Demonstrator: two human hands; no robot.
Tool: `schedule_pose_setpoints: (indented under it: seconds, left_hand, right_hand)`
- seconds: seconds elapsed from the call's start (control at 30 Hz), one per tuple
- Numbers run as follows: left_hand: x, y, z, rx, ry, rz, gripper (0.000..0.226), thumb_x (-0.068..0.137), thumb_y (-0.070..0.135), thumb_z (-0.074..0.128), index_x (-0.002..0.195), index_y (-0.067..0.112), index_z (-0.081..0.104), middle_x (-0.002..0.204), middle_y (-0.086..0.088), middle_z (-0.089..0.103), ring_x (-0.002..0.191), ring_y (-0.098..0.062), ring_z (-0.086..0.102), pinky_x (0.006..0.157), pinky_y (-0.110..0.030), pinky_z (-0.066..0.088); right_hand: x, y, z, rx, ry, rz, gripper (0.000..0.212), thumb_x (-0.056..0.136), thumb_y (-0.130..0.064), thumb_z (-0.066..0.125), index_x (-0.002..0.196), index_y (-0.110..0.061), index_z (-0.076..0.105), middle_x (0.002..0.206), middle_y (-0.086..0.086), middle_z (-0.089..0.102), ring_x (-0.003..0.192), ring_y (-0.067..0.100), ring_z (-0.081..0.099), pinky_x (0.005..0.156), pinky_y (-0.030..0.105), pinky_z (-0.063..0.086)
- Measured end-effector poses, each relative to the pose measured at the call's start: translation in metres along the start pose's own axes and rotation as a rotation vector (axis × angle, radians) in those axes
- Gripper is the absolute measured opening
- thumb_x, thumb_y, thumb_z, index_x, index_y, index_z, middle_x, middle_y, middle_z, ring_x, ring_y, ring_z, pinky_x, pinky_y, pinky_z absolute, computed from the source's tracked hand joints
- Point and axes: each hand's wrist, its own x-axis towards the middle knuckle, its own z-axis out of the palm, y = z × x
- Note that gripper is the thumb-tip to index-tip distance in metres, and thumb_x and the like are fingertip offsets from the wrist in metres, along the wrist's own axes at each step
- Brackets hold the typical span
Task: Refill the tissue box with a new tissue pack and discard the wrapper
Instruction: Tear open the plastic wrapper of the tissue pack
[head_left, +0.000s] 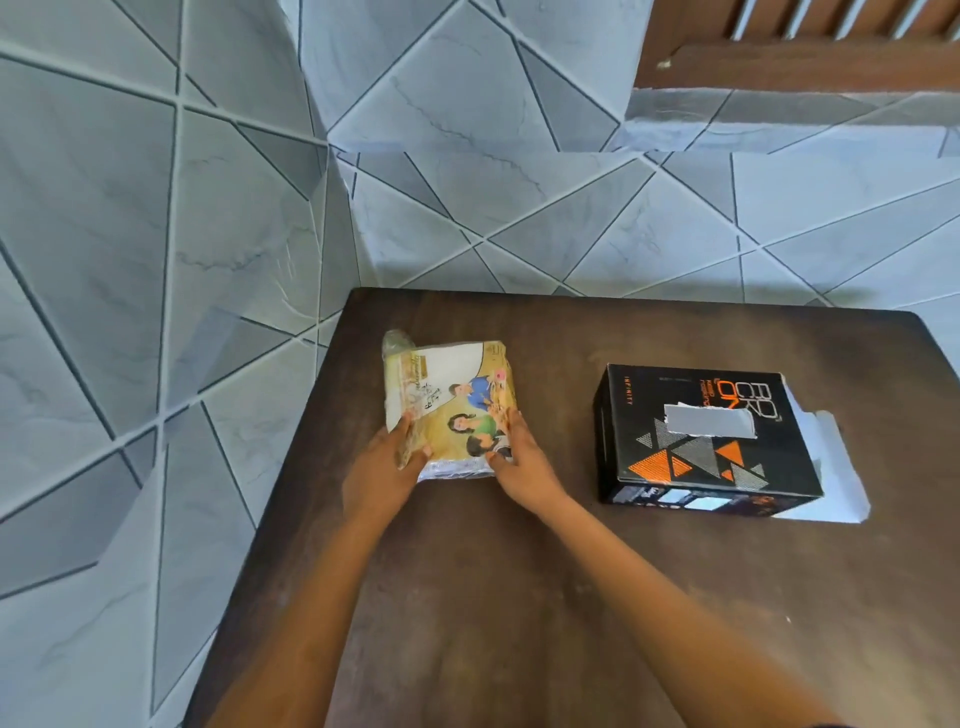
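A tissue pack (449, 395) in a yellow and white printed plastic wrapper lies on the dark brown table (519, 597), toward its far left. My left hand (387, 462) grips the pack's near left corner, thumb on top. My right hand (519, 460) holds the near right corner, fingers along the side and thumb on the near edge. The black tissue box (701, 441) with orange and grey triangles stands to the right of the pack, apart from both hands. Its top slot shows grey, and an open white end flap (836, 467) sticks out on its right side.
The table's left edge runs close beside the pack, with grey patterned floor tiles (156, 260) beyond it. A tiled step and brown wooden furniture (779, 62) lie at the far right.
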Motion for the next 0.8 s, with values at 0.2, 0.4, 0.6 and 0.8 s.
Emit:
schedule_pose_setpoints:
  seconds: [0.2, 0.4, 0.6, 0.8]
  left_hand:
    - [-0.075, -0.004, 0.017, 0.020, -0.017, -0.093, 0.057, 0.088, 0.048, 0.046, 0.139, 0.028, 0.031, 0.140, -0.012, 0.046, 0.122, -0.033, 0.049, 0.100, -0.046, 0.041]
    - [-0.178, 0.010, 0.053, -0.138, -0.028, -0.175, 0.064, 0.082, 0.059, 0.047, 0.136, 0.027, 0.036, 0.136, -0.010, 0.052, 0.116, -0.033, 0.055, 0.101, -0.050, 0.043]
    - [-0.253, 0.053, 0.087, -0.057, -0.065, -0.162, 0.064, 0.083, 0.061, 0.043, 0.136, 0.024, 0.036, 0.132, -0.012, 0.056, 0.115, -0.031, 0.057, 0.099, -0.043, 0.046]
    - [-0.278, 0.098, 0.107, 0.111, -0.213, 0.103, 0.042, 0.085, 0.039, 0.054, 0.124, 0.024, 0.053, 0.106, -0.007, 0.069, 0.099, -0.025, 0.062, 0.082, -0.035, 0.050]
  right_hand:
    - [-0.064, 0.026, 0.007, -0.018, -0.059, -0.032, 0.069, 0.093, -0.018, 0.046, 0.147, -0.013, 0.005, 0.158, 0.003, 0.008, 0.144, 0.019, 0.017, 0.115, 0.032, 0.023]
    - [-0.141, 0.073, 0.002, -0.003, -0.062, -0.053, 0.068, 0.091, -0.016, 0.049, 0.146, -0.014, 0.011, 0.157, 0.003, 0.016, 0.141, 0.021, 0.025, 0.113, 0.033, 0.027]
    - [-0.191, 0.116, -0.030, -0.046, 0.016, -0.059, 0.064, 0.091, -0.012, 0.049, 0.146, -0.015, 0.016, 0.155, 0.005, 0.022, 0.141, 0.022, 0.025, 0.114, 0.036, 0.028]
    - [-0.231, 0.146, -0.051, -0.079, 0.222, 0.024, 0.071, 0.091, -0.026, 0.051, 0.146, -0.011, 0.009, 0.157, 0.013, 0.007, 0.145, 0.028, 0.011, 0.114, 0.039, 0.020]
